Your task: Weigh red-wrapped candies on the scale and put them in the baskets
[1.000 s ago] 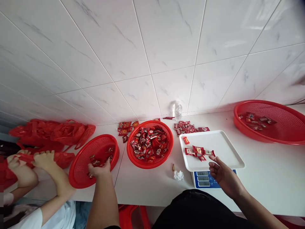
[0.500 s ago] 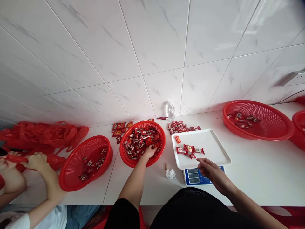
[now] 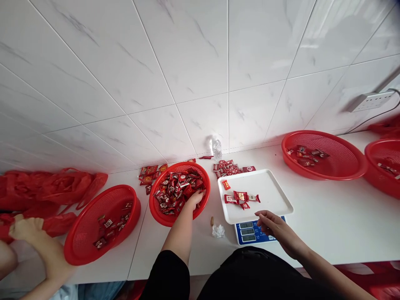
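My left hand [image 3: 196, 200] reaches into the right side of a round red plastic basket [image 3: 153, 209] heaped with red-wrapped sweets [image 3: 175, 187]. Its fingertips are down among the wrappers, so their grip is hidden. Over the front edge of a white tray [image 3: 275, 200] hovers my right hand [image 3: 271, 227], fingers loosely stretched and apart, holding nothing I can see. The tray rests on a blue digital scale [image 3: 253, 236]. Lying on the tray's left half are several wrapped sweets [image 3: 240, 196] in a cluster and a single orange-red packet [image 3: 226, 184].
Other red baskets stand left [image 3: 133, 216] and right [image 3: 350, 164], holding some sweets. Loose packets [image 3: 229, 168] lie behind the tray, beside a clear bottle [image 3: 216, 148]. A crumpled tissue [image 3: 218, 231] sits between basket and scale. A co-worker's hand [image 3: 26, 228] is near red bags [image 3: 56, 187].
The view has shifted slightly to the right. My left hand stays in the basket, a little further right among the sweets; my right hand stays by the tray. The co-worker's hand has moved.
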Demonstrator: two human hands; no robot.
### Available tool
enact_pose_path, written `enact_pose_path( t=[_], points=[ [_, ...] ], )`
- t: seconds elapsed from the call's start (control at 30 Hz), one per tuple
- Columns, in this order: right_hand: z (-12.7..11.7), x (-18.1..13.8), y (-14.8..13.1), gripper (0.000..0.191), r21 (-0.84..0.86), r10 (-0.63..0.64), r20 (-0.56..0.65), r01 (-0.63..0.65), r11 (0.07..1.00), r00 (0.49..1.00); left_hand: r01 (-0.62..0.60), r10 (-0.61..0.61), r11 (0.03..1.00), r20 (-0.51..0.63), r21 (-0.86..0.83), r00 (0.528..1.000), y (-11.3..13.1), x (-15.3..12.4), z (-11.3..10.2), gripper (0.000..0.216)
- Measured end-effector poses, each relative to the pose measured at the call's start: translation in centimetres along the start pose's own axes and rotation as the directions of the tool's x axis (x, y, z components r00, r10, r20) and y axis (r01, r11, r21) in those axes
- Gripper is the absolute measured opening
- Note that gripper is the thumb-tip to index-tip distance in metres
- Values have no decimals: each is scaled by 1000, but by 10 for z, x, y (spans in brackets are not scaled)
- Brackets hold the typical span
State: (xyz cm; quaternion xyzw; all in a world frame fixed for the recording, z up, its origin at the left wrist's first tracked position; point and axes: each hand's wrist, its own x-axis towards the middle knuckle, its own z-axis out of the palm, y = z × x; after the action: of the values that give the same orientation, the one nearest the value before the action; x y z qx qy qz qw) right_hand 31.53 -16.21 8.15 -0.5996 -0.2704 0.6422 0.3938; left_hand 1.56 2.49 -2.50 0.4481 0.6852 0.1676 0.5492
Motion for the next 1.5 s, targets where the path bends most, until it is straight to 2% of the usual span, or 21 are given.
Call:
enact_pose_path(
  t=[0.13,0.23,0.37,0.47,0.53,0.57,0.63,0.7,0.73,0.83,0.93,1.07,1.2,1.37,1.5],
  points=[
    [1,3,-1,40,-47,-21,34,22,999,999,-46,47,998,-36,45,998,1,-6,0,31],
    [1,6,2,43,-77,-12,54,16,997,998,-135,147,987,-130,92,981,4,-11,-3,22],
    [2,8,6,46,-102,-3,61,9,995,998,-262,305,949,-293,178,906,14,-18,-16,15],
    [2,10,8,45,-111,-1,78,10,994,997,-306,377,924,-406,229,833,30,-28,-26,19],
    [0,12,9,43,-113,-3,107,16,993,994,-335,406,913,-447,232,797,41,-37,-25,24],
    [-1,13,10,42,-113,-9,121,22,993,993,-363,416,910,-442,202,795,47,-43,-21,27],
    [-3,15,12,40,-114,-20,138,36,993,990,-418,414,906,-361,71,836,55,-56,-3,34],
    [-4,18,15,38,-119,-25,145,43,992,989,-415,397,907,-185,-72,899,58,-69,23,40],
    [-5,19,17,38,-125,-21,148,40,991,989,-406,399,910,-89,-89,913,58,-74,37,41],
    [-6,24,25,41,-154,-6,136,27,988,991,-452,446,891,101,39,889,52,-86,77,36],
    [-9,27,32,43,-185,-22,89,39,982,996,-499,485,854,119,148,866,47,-92,102,35],
    [-17,26,37,41,-239,-40,72,56,969,997,-474,466,868,87,150,880,44,-96,110,33],
    [-25,27,37,37,-329,-69,117,104,939,991,-420,410,899,101,126,907,42,-100,104,28],
    [-26,35,39,30,-483,-146,129,191,854,981,-370,367,927,57,60,928,37,-109,99,27],
    [-20,39,42,33,-462,-157,170,219,860,973,-238,242,970,161,-47,957,34,-125,104,31]
  ],
)
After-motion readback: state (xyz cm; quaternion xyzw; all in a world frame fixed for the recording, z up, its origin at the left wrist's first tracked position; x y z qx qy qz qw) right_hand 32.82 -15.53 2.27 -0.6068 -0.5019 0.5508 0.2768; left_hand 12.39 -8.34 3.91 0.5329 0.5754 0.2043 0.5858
